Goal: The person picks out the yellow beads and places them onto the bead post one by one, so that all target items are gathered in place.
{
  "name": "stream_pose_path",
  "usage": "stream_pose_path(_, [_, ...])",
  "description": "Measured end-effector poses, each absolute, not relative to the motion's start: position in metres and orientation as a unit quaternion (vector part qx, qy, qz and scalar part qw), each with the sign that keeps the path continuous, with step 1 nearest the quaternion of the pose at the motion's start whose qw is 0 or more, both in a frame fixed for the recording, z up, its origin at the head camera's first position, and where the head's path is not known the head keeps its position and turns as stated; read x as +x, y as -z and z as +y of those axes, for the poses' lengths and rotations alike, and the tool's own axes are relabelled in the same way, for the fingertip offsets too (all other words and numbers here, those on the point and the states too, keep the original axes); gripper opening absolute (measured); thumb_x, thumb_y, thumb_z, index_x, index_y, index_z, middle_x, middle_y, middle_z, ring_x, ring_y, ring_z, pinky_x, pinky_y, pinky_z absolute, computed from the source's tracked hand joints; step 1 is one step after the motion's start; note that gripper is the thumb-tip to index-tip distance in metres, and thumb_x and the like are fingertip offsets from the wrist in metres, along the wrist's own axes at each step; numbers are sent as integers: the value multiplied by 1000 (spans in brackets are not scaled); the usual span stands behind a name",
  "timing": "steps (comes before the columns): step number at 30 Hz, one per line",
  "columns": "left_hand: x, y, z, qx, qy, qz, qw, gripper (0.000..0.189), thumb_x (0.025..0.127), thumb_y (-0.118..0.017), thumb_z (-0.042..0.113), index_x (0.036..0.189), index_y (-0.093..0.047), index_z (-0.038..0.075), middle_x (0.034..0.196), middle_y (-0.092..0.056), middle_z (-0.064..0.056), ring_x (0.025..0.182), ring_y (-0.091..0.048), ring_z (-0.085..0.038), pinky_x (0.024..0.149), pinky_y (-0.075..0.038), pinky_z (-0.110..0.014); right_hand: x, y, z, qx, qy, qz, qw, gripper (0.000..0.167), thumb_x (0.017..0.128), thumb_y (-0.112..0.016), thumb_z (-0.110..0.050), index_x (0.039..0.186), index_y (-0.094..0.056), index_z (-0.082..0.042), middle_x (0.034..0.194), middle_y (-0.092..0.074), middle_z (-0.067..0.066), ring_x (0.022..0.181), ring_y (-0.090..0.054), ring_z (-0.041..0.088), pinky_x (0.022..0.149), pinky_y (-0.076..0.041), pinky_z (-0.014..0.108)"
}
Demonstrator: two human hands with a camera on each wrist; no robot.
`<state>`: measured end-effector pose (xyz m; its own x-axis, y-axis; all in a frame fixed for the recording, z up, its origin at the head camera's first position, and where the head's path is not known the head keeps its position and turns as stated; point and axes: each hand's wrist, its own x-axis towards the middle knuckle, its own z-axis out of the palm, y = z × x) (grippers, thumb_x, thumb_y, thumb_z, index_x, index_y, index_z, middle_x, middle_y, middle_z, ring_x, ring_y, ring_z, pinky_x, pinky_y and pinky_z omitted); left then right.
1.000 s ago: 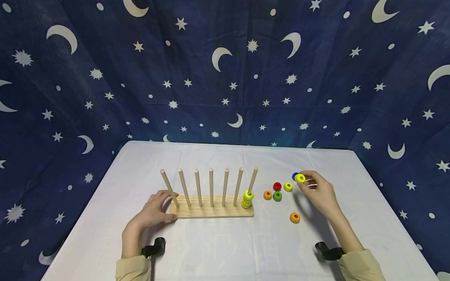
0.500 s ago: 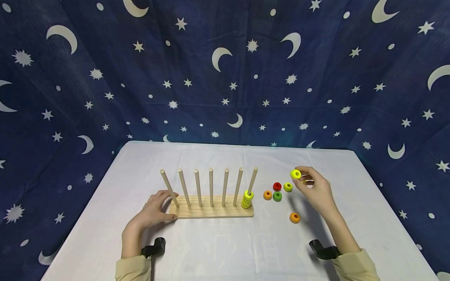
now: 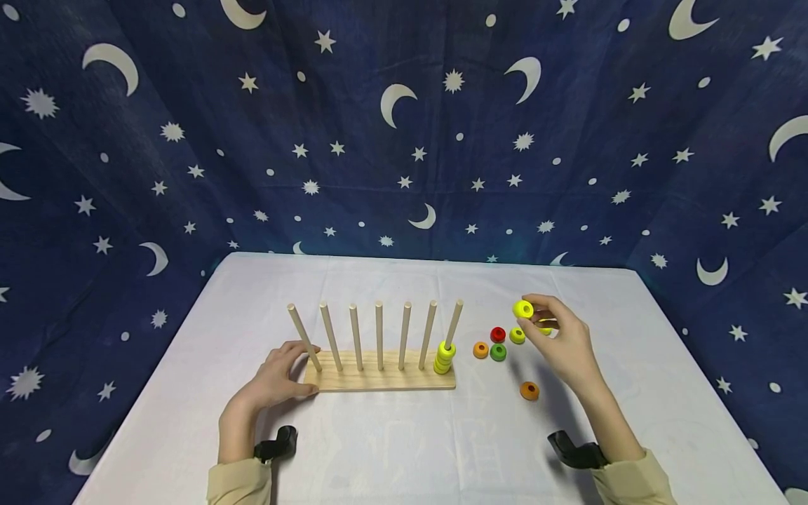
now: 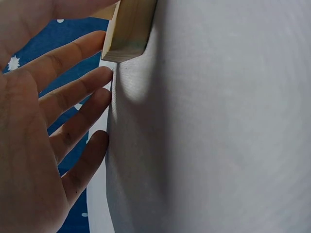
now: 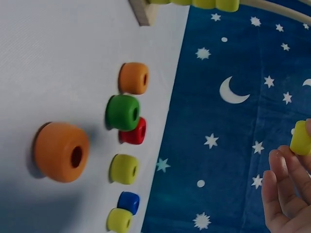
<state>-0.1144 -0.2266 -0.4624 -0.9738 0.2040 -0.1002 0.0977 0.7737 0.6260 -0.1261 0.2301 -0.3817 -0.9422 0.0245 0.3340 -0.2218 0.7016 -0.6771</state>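
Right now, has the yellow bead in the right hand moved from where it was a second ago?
Yes. In the head view, the yellow bead pinched in the right hand has moved left, nearer the wooden peg rack.

This place is looking like a little booth set up for filming. Dark blue cloth (image 3: pixel 353 112) with moons (image 3: pixel 386 105) and stars (image 3: pixel 325 42) is hanging behind and beside a table (image 3: pixel 271 287), and a white cloth (image 3: pixel 379 449) is covering it. Small black cameras (image 3: pixel 287 440) are sitting on the person's wrists (image 3: pixel 236 435). The blue cloth is hiding the rest of the room.
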Motion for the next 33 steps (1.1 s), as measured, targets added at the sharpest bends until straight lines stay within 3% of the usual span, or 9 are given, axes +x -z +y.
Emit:
stream_pose_path(4, [-115, 462, -227, 81, -327, 938, 82, 63, 67, -82, 21, 125, -58, 16, 140, -47, -15, 125, -41, -40, 101, -33, -67, -125, 375, 223, 60, -383, -906, 168, 36, 88, -67, -14, 124, -60, -10, 108, -66, 6, 93, -57, 17, 80, -47, 14])
stream_pose_path(12, [-115, 461, -227, 80, -323, 939, 84, 62, 67, -82, 21, 124, -58, 16, 139, -47, -15, 123, -42, -39, 100, -34, -66, -123, 363, 211, 61, -387, -904, 170, 37, 89, -67, -17, 125, -59, -12, 112, -65, 5, 96, -56, 15, 80, -43, 7])
stream_pose_path(19, [-116, 461, -227, 81, -324, 939, 83, 62, 67, -82, 21, 124, -59, 16, 139, -48, -15, 123, -42, -39, 100, -34, -66, -123, 354, 203, 76, -390, -899, 182, 38, 88, -68, -16, 125, -59, -12, 112, -65, 4, 96, -57, 14, 83, -47, 20])
stream_pose_path(25, [-115, 461, -227, 83, -323, 939, 81, 62, 67, -82, 21, 123, -59, 15, 139, -48, -16, 123, -42, -39, 100, -34, -66, -121, 348, 197, 83, -401, -893, 187, 37, 88, -68, -14, 124, -60, -12, 109, -65, 6, 96, -58, 18, 82, -44, 18])
stream_pose_path(33, [-114, 461, -227, 88, -324, 939, 75, 62, 66, -82, 20, 124, -59, 14, 139, -48, -17, 123, -43, -40, 100, -34, -65, -118, 341, 189, 96, -409, -885, 202, 38, 86, -70, -13, 123, -61, -12, 108, -66, 2, 94, -56, 10, 83, -44, 18])
